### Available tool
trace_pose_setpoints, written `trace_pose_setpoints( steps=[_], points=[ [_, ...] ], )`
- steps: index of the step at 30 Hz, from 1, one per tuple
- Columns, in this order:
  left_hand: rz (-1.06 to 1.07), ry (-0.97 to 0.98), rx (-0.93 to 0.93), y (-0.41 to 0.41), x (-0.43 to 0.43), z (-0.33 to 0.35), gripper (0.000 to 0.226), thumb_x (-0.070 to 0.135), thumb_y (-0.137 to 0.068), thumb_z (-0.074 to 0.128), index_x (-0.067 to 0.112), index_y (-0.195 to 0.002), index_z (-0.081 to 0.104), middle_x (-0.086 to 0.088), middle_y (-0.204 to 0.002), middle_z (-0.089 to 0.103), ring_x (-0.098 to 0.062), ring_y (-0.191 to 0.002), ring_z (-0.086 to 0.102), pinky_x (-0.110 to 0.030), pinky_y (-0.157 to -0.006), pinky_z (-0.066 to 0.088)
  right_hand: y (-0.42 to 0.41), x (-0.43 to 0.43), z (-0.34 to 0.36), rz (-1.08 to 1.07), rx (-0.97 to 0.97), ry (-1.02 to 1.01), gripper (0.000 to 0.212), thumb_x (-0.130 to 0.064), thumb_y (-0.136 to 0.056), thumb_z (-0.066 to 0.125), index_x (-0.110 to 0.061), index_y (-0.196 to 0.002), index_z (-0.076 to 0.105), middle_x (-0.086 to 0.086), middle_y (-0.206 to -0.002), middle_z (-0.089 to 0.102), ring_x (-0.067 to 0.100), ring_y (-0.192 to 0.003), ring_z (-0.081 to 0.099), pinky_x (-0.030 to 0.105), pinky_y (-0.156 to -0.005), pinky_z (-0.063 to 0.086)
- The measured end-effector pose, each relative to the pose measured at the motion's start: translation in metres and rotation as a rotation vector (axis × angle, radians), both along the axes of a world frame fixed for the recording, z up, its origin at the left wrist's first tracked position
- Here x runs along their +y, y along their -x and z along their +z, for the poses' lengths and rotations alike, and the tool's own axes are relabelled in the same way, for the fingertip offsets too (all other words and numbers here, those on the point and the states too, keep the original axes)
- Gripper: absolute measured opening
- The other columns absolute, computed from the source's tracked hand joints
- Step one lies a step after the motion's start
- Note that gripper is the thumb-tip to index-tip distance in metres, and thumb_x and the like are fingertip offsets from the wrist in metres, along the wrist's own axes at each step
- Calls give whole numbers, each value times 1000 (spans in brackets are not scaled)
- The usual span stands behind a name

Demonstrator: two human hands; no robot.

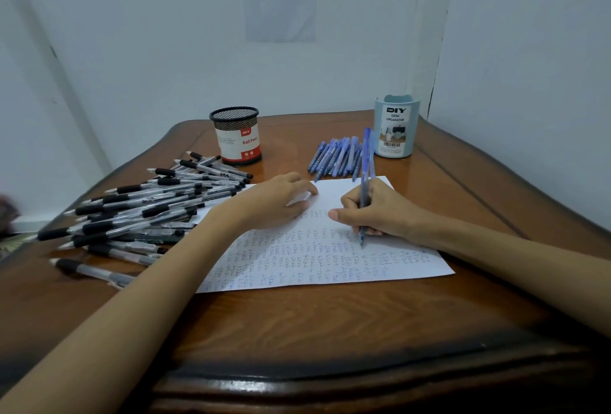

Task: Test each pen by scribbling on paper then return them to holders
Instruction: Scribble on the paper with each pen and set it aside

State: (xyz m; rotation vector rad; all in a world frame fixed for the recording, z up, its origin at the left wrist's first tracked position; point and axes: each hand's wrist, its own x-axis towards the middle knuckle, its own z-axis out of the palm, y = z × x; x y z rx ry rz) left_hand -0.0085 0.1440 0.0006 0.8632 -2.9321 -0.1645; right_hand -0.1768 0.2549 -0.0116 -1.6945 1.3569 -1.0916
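Table edge: the dark, glossy front rim of the wooden table [330,331] lies closest, its brown grain running back to a curved far edge.
Paper: a white sheet [413,265] at mid-table, covered with rows of small scribbles.
Left hand [274,202]: palm down on the sheet, fingers relaxed, holding nothing.
Right hand [380,212]: pinches a blue pen [365,162], tip on the sheet.
Left side: a heap of black-grip pens [148,212], with a black mesh holder [236,136] behind it.
Right side: a cluster of blue pens [337,156] just beside a pale blue desk organizer [395,126].
Room: pale walls [165,33] meet in a corner; a printed notice [281,0] hangs above.
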Motion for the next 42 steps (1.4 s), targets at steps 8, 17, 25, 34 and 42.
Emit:
trace_pose_setpoints(
  steps=[8, 17, 25, 34, 42],
  points=[
    [6, 6, 3, 0, 0, -1, 34, 27, -98, 42, 24, -132, 46, 1, -131, 44, -12, -112, 45, -33, -99, 41, -1, -1, -1, 14, 59, 9, 47, 2, -88, 57, -11, -45, 40, -7, -35, 39, 4, -36, 36, 13, -46, 34],
    [1, 9, 8, 1, 1, -1, 34, 27, -98, 41, 23, -132, 46, 1, -133, 44, -12, -114, 43, -29, -99, 38, -1, 2, 0, 25, 42, 35, 44, -2, -89, 59, -9, -47, 45, -7, -36, 40, 5, -35, 37, 15, -44, 33],
    [-1, 8, 1, 0, 3, -1, 35, 27, -99, 40, 21, -133, 44, 0, -134, 43, -14, -117, 42, -30, -100, 38, -1, 1, -1, -9, 50, 41, 44, -1, -88, 59, -8, -48, 44, -6, -38, 40, 5, -36, 37, 16, -44, 34],
    [4, 5, -15, 1, 6, 1, 36, 26, -99, 39, 21, -135, 42, 0, -137, 41, -13, -120, 40, -27, -101, 35, -1, 0, -1, -30, 60, 58, 46, 2, -89, 55, -9, -48, 40, -5, -39, 37, 4, -35, 35, 14, -44, 34],
    [-1, 13, -21, 1, 6, 3, 37, 25, -99, 38, 20, -136, 41, -1, -137, 41, -14, -120, 41, -27, -99, 35, -1, 0, -2, -41, 44, 127, 41, 0, -89, 58, -4, -50, 45, 7, -44, 35, 5, -37, 36, 15, -45, 35]
  ],
)
